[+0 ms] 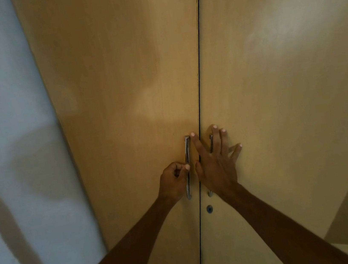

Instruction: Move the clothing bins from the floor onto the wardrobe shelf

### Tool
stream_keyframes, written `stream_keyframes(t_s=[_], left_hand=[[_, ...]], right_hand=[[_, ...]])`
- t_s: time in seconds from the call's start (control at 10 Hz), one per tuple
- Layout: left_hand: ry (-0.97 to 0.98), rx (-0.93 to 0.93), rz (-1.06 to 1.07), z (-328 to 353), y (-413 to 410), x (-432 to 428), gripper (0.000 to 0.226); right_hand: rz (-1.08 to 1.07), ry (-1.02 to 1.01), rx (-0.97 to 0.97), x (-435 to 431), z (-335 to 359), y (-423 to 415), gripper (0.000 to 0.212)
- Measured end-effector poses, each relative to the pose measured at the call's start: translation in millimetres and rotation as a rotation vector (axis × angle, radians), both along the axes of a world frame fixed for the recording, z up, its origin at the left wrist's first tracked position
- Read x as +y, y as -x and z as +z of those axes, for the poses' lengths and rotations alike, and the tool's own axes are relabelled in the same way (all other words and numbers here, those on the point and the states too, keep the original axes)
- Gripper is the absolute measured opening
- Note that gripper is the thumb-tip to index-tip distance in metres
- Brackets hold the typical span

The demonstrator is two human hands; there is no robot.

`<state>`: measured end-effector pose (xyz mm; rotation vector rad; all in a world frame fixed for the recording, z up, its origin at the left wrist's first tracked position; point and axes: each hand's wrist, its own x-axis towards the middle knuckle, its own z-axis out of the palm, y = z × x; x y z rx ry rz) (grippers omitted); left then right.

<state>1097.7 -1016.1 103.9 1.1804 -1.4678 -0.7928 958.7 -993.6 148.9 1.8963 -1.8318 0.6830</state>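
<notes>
— What is blocked?

— The way ahead is closed off by the left door (125, 107) and the right door (275, 95), which are shut with only a thin dark seam (200, 79) left between them; no hand could be passed through it.

— And around the handles?

— The left handle (188, 165) is taken up by the curled left hand (173, 182). The right handle (211, 143) is largely covered by the right hand (215, 161), spread flat across the seam.

— Any free room?

— Bare door surface is left above both hands. The left is bounded by a pale wall (4, 111).
</notes>
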Motion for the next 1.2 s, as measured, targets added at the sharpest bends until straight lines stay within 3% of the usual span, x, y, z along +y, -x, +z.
stream_keyframes(t_s=[0.3,0.7,0.9,1.1,1.2], left_hand=[[0.012,-0.014,0.014,2,5,-12,0.017],[0.050,-0.127,-0.002,10,2,-12,0.011],[0.095,-0.245,0.044,6,-14,7,0.012],[0.096,-0.343,0.187,-17,-42,48,0.016],[0.084,-0.397,0.273,-39,-52,71,0.029]], right_hand=[[-0.054,0.005,0.017,-6,-1,-5,0.073],[-0.088,-0.010,0.111,-9,-4,3,0.085],[0.064,-0.057,0.059,4,-9,13,0.079],[0.227,-0.070,-0.179,26,-42,23,0.082],[0.308,-0.088,-0.262,40,-69,21,0.081]])
